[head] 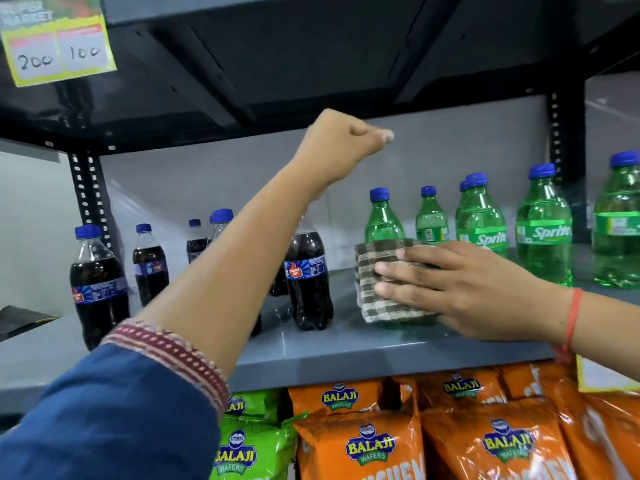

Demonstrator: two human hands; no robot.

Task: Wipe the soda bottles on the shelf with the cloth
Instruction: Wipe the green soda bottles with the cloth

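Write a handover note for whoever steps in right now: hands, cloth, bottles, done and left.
Left hand: raised above the shelf, fingers curled shut, nothing visible in it.
Right hand: flat, pressing the checked cloth around a green bottle at mid-shelf.
Dark cola bottles stand left, the other green Sprite bottles right, all upright on the grey shelf.
Done: cannot tell which bottles are already wiped.
Left: finish this bottle, then check the rest.

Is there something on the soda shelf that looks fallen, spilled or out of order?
Nothing stands out. The dark cola bottles and the green Sprite bottles visible all stand upright with caps on, and the shelf shows no spill. The right hand presses the checked cloth around one green bottle.
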